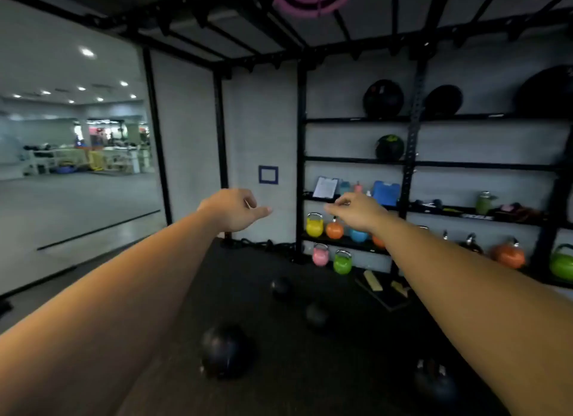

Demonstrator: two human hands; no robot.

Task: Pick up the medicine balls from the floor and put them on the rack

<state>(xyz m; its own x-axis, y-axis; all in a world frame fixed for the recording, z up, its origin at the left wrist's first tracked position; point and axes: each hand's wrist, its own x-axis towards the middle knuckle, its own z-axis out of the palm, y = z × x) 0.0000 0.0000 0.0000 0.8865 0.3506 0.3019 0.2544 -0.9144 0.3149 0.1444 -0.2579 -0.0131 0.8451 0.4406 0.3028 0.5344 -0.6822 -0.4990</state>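
Left hand and right hand reach out apart, fingers loose, empty; clipboard print on the rack is blurred.

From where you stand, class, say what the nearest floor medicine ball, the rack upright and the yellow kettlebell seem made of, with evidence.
Nearest medicine ball: likely rubber, matte black; dull surface, faint highlight only.
Rack upright: probably steel, painted black; straight, with punched holes.
Yellow kettlebell: seemingly metal, glossy yellow coat; greyish handle.
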